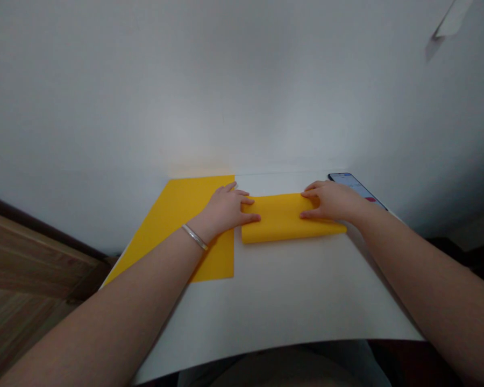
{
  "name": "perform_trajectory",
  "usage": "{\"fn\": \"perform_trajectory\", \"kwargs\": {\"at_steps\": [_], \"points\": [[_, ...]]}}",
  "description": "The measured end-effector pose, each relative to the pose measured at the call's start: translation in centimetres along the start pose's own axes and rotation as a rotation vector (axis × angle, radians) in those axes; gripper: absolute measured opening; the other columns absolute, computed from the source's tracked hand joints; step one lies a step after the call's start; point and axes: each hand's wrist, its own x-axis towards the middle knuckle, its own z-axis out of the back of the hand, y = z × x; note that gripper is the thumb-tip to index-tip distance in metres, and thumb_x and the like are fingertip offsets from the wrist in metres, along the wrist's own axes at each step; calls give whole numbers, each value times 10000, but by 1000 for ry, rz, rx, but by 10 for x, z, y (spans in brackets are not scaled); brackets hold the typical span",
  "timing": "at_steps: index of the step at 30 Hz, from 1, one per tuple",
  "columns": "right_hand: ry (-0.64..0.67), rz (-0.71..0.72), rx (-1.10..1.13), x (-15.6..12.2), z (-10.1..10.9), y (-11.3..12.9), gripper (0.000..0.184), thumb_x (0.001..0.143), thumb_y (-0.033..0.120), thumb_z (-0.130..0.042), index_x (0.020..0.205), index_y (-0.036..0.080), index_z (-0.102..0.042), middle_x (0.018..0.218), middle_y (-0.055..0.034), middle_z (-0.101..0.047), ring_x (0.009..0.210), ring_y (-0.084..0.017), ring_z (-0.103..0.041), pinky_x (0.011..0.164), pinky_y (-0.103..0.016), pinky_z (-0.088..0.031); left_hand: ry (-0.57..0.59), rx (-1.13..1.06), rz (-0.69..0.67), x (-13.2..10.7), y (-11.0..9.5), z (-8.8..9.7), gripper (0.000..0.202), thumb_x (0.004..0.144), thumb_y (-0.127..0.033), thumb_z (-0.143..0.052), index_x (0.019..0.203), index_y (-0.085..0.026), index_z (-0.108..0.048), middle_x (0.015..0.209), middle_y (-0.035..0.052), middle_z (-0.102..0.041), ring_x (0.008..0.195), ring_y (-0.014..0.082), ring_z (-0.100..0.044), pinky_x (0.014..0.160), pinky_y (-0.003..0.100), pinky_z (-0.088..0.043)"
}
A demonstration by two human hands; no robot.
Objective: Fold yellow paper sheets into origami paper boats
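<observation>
A sheet of yellow paper (280,217) lies folded over on the white table, its rounded fold toward me and its near right corner drawn to a point. At its left end, my left hand (227,208) holds it, thumb on top and fingers at the far left corner. My right hand (326,200) grips the far right part with thumb and fingertips, partly covering that end. A second, flat yellow sheet (210,260) lies under my left wrist and forearm, which hide part of it. A silver bangle (194,236) circles my left wrist.
The white table (290,301) stands against a pale wall (242,91). A phone (353,184) with its screen lit lies at the far right edge, partly behind my right forearm. Wooden furniture (28,269) is at the left. A paper piece (454,19) sticks out from the wall.
</observation>
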Motion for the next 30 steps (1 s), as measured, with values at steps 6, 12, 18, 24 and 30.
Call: {"fn": "perform_trajectory", "kwargs": {"at_steps": [6, 12, 18, 24, 30], "points": [[-27, 57, -65, -3, 2, 3, 499, 672, 611, -663, 996, 240, -742, 1304, -100, -580, 1159, -357, -511, 975, -478, -396, -3, 46, 0, -5, -10, 8, 554, 674, -622, -685, 1035, -204, -715, 1294, 119, -579, 1320, 386, -338, 1086, 522, -219], [-41, 2, -45, 1, 2, 6, 476, 672, 555, -691, 1050, 269, -725, 1183, -84, -654, 1126, -361, -511, 973, -502, -367, 2, 135, -90, -6, -18, 14, 380, 744, -502, -682, 1009, -230, -705, 1242, 77, -622, 1261, 334, -431, 1053, 467, -291], [113, 111, 236, 3, 2, 10, 240, 768, 295, -617, 978, 253, -725, 1027, -69, -656, 867, -207, -611, 827, -331, -476, 141, -9, -273, -5, -29, 21, 253, 876, -280, -569, 1089, -214, -688, 1222, 57, -642, 1103, 205, -599, 980, 326, -428], [176, 108, 357, 4, 2, 18, 232, 777, 184, -548, 945, 233, -700, 942, -58, -673, 782, -182, -615, 725, -296, -487, 103, 25, -248, -3, -43, 16, 248, 909, -218, -477, 999, -175, -704, 1141, 67, -669, 1034, 202, -630, 924, 317, -482], [171, -3, 277, 1, 9, 39, 284, 727, 411, -653, 919, 207, -603, 865, -55, -659, 700, -180, -583, 616, -291, -442, 75, 25, -183, -2, -50, 13, 213, 867, -297, -542, 957, -162, -681, 1077, 72, -659, 1006, 216, -617, 903, 327, -487]]}}
